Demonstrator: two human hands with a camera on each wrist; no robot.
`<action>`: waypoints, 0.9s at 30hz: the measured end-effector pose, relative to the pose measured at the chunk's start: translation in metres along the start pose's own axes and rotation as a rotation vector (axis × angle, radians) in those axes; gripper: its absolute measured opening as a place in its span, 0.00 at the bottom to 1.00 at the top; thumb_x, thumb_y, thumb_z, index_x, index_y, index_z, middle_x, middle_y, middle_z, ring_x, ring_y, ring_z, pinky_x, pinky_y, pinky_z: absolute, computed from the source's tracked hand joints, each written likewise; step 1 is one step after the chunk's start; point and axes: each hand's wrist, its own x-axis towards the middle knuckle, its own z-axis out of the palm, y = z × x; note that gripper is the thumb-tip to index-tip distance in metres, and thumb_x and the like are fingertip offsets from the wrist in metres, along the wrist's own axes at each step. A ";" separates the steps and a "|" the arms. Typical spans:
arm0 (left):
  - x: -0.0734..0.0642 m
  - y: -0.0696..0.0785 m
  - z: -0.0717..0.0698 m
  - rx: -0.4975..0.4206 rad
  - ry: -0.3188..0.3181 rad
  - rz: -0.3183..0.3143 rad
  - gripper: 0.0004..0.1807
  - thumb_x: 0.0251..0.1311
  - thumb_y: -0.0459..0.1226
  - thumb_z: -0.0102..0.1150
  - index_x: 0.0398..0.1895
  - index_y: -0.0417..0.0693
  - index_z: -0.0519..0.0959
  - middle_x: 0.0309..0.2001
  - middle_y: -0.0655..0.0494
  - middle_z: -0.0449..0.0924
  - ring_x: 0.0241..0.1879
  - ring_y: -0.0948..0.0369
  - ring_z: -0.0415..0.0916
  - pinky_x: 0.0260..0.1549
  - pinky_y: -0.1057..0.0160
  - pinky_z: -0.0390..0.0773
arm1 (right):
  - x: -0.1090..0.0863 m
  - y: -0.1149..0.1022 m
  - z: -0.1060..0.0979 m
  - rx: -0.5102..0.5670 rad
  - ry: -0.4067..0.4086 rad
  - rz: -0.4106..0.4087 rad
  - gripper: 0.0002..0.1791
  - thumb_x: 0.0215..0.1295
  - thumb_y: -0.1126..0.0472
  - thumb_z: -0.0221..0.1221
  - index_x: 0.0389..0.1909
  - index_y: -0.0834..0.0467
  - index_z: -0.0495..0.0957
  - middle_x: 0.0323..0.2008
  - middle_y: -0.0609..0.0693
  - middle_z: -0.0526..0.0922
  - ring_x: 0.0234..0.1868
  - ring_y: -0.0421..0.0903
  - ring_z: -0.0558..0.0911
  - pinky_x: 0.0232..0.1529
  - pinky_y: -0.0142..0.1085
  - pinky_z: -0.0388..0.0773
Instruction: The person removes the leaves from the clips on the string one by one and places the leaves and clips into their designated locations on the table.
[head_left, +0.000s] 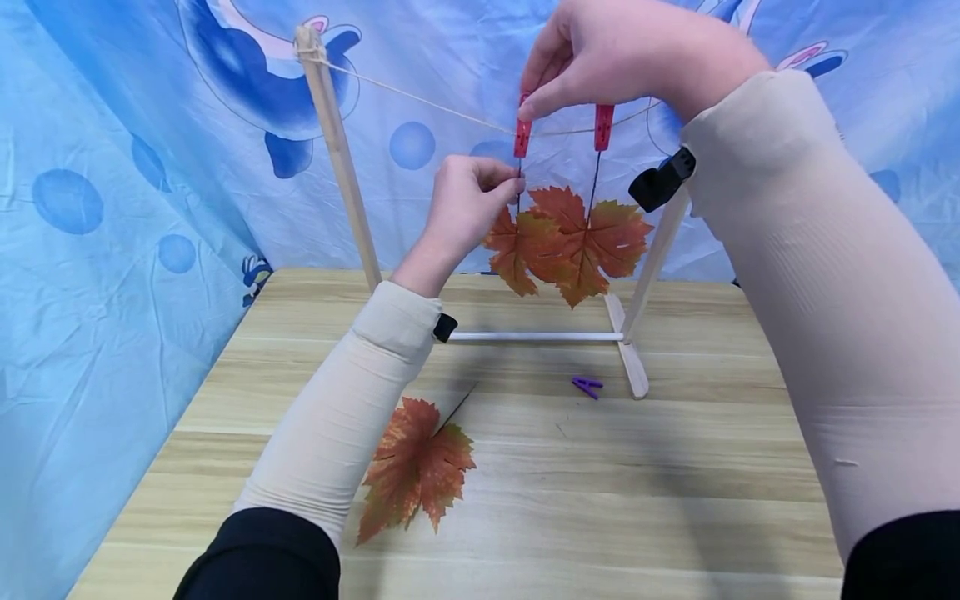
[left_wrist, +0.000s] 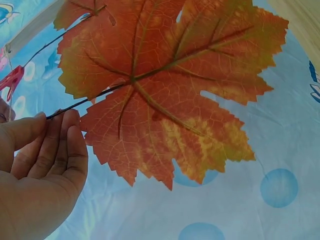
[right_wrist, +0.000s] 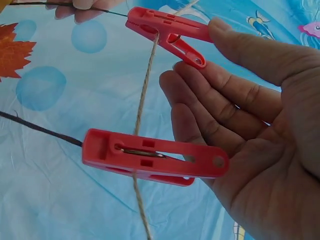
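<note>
My left hand (head_left: 467,200) pinches the dark stem of an orange artificial maple leaf (head_left: 512,257) between thumb and fingers. Above it, my right hand (head_left: 630,58) holds a red clothespin (head_left: 522,142) by its handles, thumb on one and fingertips on the other. In the right wrist view that clothespin (right_wrist: 172,21) sits over the string, and the leaf's stem reaches its nose. A second red clothespin (head_left: 603,129) grips the string and another leaf's stem; this second leaf (head_left: 592,246) hangs beside the first, partly overlapping it.
Twine (head_left: 420,98) runs from a wooden post (head_left: 333,142) toward the right post (head_left: 660,250), partly behind my right arm. A white bar (head_left: 532,337) joins the stand low down. On the wooden table (head_left: 570,500) lie another leaf (head_left: 423,462) and a purple clothespin (head_left: 587,387).
</note>
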 end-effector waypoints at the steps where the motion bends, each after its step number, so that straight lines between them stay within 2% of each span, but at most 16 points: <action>1: 0.000 0.000 0.000 0.003 0.001 0.002 0.08 0.68 0.35 0.65 0.43 0.40 0.89 0.35 0.53 0.88 0.36 0.62 0.79 0.33 0.64 0.76 | 0.000 0.000 0.000 0.002 0.000 -0.002 0.24 0.70 0.41 0.61 0.55 0.53 0.85 0.49 0.51 0.85 0.45 0.47 0.75 0.35 0.34 0.78; 5: -0.001 0.000 0.001 0.006 0.000 0.019 0.08 0.68 0.34 0.66 0.43 0.39 0.89 0.35 0.53 0.87 0.36 0.62 0.79 0.33 0.64 0.77 | -0.002 0.004 0.001 0.020 0.026 -0.006 0.22 0.72 0.42 0.59 0.54 0.53 0.86 0.49 0.51 0.85 0.45 0.47 0.74 0.39 0.35 0.77; 12: -0.002 0.001 0.002 0.026 -0.013 0.021 0.08 0.68 0.34 0.66 0.43 0.39 0.89 0.36 0.53 0.88 0.36 0.63 0.81 0.37 0.66 0.78 | -0.006 0.008 -0.003 0.001 0.090 0.008 0.23 0.74 0.43 0.56 0.58 0.53 0.85 0.52 0.52 0.84 0.47 0.47 0.73 0.37 0.33 0.77; 18: -0.005 -0.001 0.002 0.040 -0.021 0.011 0.08 0.68 0.35 0.66 0.42 0.39 0.89 0.35 0.52 0.88 0.35 0.62 0.80 0.35 0.66 0.78 | -0.006 0.006 -0.007 0.006 0.134 0.035 0.25 0.75 0.42 0.54 0.59 0.53 0.84 0.55 0.53 0.83 0.47 0.48 0.72 0.43 0.34 0.73; 27: -0.012 -0.004 0.000 0.060 -0.044 0.008 0.08 0.68 0.35 0.66 0.41 0.40 0.90 0.34 0.54 0.87 0.33 0.63 0.79 0.32 0.65 0.76 | -0.010 0.008 -0.011 0.046 0.181 0.050 0.25 0.75 0.42 0.52 0.59 0.54 0.82 0.54 0.50 0.81 0.46 0.43 0.72 0.50 0.37 0.75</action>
